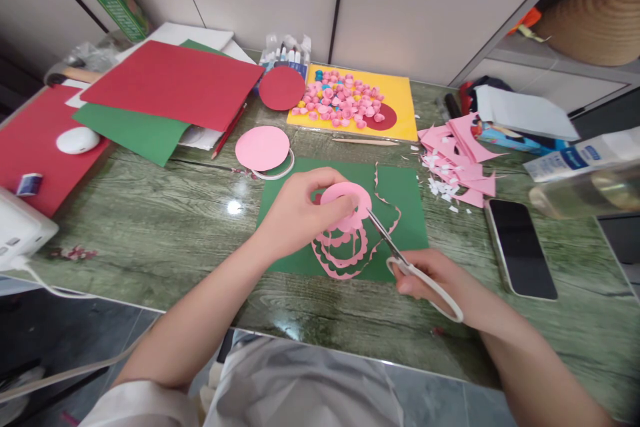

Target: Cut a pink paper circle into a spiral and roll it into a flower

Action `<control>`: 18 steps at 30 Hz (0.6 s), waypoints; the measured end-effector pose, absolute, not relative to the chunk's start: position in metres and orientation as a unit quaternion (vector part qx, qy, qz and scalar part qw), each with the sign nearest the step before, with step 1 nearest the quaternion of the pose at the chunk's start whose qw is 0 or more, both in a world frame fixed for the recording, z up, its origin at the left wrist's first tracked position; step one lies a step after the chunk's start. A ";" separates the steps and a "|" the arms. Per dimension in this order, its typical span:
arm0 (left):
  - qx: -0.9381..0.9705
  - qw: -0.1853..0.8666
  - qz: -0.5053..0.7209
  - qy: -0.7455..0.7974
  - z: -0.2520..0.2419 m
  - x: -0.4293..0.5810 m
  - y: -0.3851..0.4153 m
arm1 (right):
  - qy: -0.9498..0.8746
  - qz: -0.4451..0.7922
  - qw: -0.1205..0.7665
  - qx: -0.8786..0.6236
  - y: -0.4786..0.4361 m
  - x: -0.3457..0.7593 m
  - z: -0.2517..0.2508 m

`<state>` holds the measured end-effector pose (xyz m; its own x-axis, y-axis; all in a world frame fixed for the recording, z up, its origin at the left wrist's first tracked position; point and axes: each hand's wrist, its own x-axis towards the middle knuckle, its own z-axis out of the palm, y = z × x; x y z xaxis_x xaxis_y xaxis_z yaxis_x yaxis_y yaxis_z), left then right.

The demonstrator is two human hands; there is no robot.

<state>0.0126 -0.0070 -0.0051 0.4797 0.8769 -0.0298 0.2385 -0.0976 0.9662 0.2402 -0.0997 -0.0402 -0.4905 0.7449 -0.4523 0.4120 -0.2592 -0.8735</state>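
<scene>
My left hand (316,208) grips a pink paper piece (361,195), its thumb lying across the top face. From its lower side hangs a scalloped strip of pink paper (345,273) in loose curls. In my right hand (435,277) are white-handled scissors (431,290), with the blade tips at the right edge of the pink paper. Below both hands lies a green paper sheet (400,180), with a thin wavy paper trimming (397,213) on it. How far the blades are apart is too small to tell.
Behind, a yellow sheet (403,100) bears many pink paper curls (345,100). Pink circles (263,147) and a red circle (281,88) lie left of it. Paper scraps (463,160) and a phone (520,247) are at right; red sheets (170,83) are at left.
</scene>
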 end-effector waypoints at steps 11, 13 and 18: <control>0.692 0.535 0.278 0.397 -0.005 0.014 -0.009 | -0.561 0.657 0.139 -0.484 -0.100 0.236 -0.036; 0.694 0.533 0.279 0.395 -0.005 0.014 -0.009 | -0.563 0.659 0.141 -0.478 -0.100 0.237 -0.036; 0.705 0.523 0.274 0.394 -0.004 0.013 -0.008 | -0.568 0.652 0.127 -0.486 -0.100 0.238 -0.037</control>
<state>0.0134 -0.0078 -0.0038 0.5398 0.8414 -0.0253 0.2682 -0.1434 0.9526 0.2385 -0.1004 -0.0366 -0.4957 0.7173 -0.4897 0.3871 -0.3222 -0.8639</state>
